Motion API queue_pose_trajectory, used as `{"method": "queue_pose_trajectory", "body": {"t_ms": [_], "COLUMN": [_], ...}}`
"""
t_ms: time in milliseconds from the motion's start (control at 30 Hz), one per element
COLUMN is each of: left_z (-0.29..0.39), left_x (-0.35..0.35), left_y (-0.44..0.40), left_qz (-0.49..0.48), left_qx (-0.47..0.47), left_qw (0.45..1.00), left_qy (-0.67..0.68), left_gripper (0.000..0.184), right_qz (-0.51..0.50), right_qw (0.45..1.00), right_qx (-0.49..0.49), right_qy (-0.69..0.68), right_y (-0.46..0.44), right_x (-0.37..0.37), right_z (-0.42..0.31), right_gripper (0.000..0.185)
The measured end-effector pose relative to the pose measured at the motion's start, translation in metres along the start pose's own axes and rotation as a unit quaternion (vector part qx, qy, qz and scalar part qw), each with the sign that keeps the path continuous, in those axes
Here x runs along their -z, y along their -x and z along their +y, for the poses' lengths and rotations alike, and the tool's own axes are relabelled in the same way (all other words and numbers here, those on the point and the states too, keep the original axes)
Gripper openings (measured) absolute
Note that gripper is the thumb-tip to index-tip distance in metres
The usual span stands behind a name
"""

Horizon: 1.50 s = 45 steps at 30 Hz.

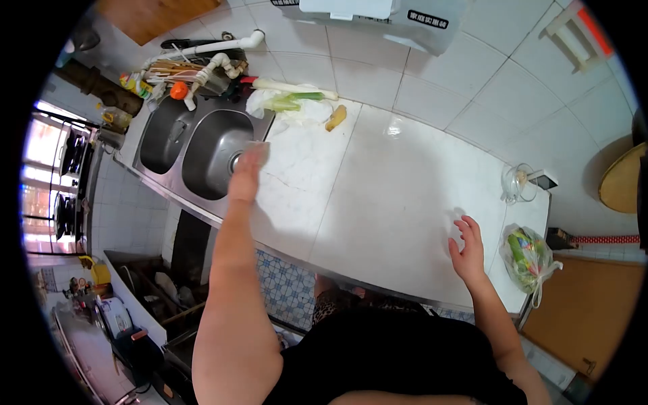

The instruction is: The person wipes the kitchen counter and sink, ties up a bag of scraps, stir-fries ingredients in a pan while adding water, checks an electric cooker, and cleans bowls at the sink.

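My left hand (248,172) reaches over the right-hand edge of the steel sink basin (212,158), beside the white countertop (391,202). Its fingers point away from me and are smeared by motion, so I cannot make out whether they hold anything. Above the right part of the counter, my right hand (468,251) is open, its fingers apart and slightly bent, holding nothing. Closest to it is a knotted clear plastic bag (526,260) with green and yellow contents. Beyond the left hand lie a leek (297,88) and a piece of ginger (336,118).
A second basin (165,138) sits left of the first, with white pipes (219,64) and chopsticks (172,71) behind. At the counter's right end stands a glass jug (520,183). A clear plastic box (378,17) hangs on the tiled wall. Gas burners (71,152) are far left.
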State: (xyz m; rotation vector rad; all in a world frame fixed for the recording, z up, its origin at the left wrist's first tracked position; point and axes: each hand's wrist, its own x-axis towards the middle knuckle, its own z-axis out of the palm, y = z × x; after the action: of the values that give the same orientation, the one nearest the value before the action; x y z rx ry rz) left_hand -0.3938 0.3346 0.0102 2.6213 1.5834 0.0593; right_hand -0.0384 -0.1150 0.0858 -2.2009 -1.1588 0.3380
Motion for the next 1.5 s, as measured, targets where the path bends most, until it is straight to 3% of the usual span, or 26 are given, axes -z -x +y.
{"method": "queue_pose_trajectory", "body": {"t_ms": [67, 133, 200, 267, 333, 433, 567, 600, 667, 800, 867, 1067, 1200, 1267, 1367, 1400, 1433, 1467, 1500], "left_z": [-0.036, -0.054, -0.029, 0.000, 0.036, 0.151, 0.312, 0.332, 0.374, 0.418, 0.392, 0.185, 0.050, -0.013, -0.063, -0.034, 0.011, 0.004, 0.041], "left_x": [-0.004, -0.005, 0.018, 0.026, 0.007, -0.015, -0.034, -0.044, -0.048, -0.067, -0.036, -0.036, -0.007, -0.027, -0.032, -0.020, 0.007, -0.014, -0.019], "left_y": [-0.012, -0.025, -0.024, -0.013, 0.010, 0.080, 0.204, 0.230, 0.225, 0.138, 0.102, 0.061, 0.056, 0.057, 0.040, 0.051, 0.060, 0.065, 0.080], "left_qz": [0.052, 0.136, 0.196, 0.172, 0.096, 0.010, -0.259, -0.129, 0.000, 0.050, -0.034, 0.020, -0.041, 0.036, -0.001, 0.121, 0.112, 0.117, 0.180], "left_qx": [0.067, 0.126, 0.087, 0.032, 0.014, -0.184, -0.474, -0.528, -0.583, -0.422, -0.270, -0.019, 0.172, 0.212, 0.266, 0.251, 0.283, 0.136, 0.072], "left_qw": [0.996, 0.981, 0.966, 0.966, 0.977, 0.949, 0.800, 0.819, 0.788, 0.899, 0.958, 0.998, 0.977, 0.974, 0.960, 0.952, 0.937, 0.961, 0.910], "left_qy": [0.028, 0.065, 0.146, 0.190, 0.192, 0.256, 0.262, 0.183, 0.198, 0.109, 0.094, -0.064, -0.121, -0.070, 0.089, 0.128, 0.172, 0.213, 0.367], "left_gripper": [0.029, 0.038, 0.040, 0.039, 0.039, 0.035, 0.058, 0.055, 0.051, 0.050, 0.054, 0.055, 0.055, 0.049, 0.046, 0.044, 0.041, 0.041, 0.041], "right_qz": [-0.005, 0.000, -0.012, 0.032, 0.033, 0.068, 0.060, 0.063, 0.064, 0.037, 0.030, 0.057, 0.038, 0.021, 0.003, 0.005, 0.005, 0.002, -0.006], "right_qw": [1.000, 0.999, 0.998, 0.999, 0.998, 0.997, 0.995, 0.995, 0.996, 0.995, 0.996, 0.996, 0.998, 0.998, 0.999, 0.999, 0.999, 1.000, 1.000], "right_qx": [0.010, 0.015, -0.053, -0.015, -0.058, -0.044, -0.084, -0.078, -0.066, -0.093, -0.088, -0.062, -0.057, -0.067, -0.045, -0.042, -0.035, -0.023, -0.021], "right_qy": [0.010, 0.028, -0.019, 0.000, -0.011, 0.006, -0.014, -0.009, 0.001, -0.017, -0.007, 0.017, 0.009, -0.004, 0.003, 0.001, -0.003, -0.010, -0.022], "right_y": [0.006, 0.013, 0.018, 0.023, 0.031, 0.044, 0.060, 0.063, 0.068, 0.070, 0.074, 0.080, 0.079, 0.077, 0.068, 0.065, 0.061, 0.054, 0.049], "right_x": [-0.006, -0.008, -0.002, 0.002, 0.008, 0.008, 0.020, 0.022, 0.027, 0.044, 0.050, 0.066, 0.062, 0.057, 0.047, 0.046, 0.044, 0.039, 0.033], "right_z": [-0.006, -0.009, -0.024, -0.025, -0.026, -0.008, 0.002, 0.006, 0.016, 0.018, 0.023, 0.049, 0.061, 0.061, 0.057, 0.055, 0.052, 0.049, 0.049], "right_gripper": [0.041, 0.042, 0.042, 0.039, 0.039, 0.038, 0.039, 0.040, 0.040, 0.041, 0.041, 0.040, 0.040, 0.040, 0.039, 0.040, 0.040, 0.040, 0.040]}}
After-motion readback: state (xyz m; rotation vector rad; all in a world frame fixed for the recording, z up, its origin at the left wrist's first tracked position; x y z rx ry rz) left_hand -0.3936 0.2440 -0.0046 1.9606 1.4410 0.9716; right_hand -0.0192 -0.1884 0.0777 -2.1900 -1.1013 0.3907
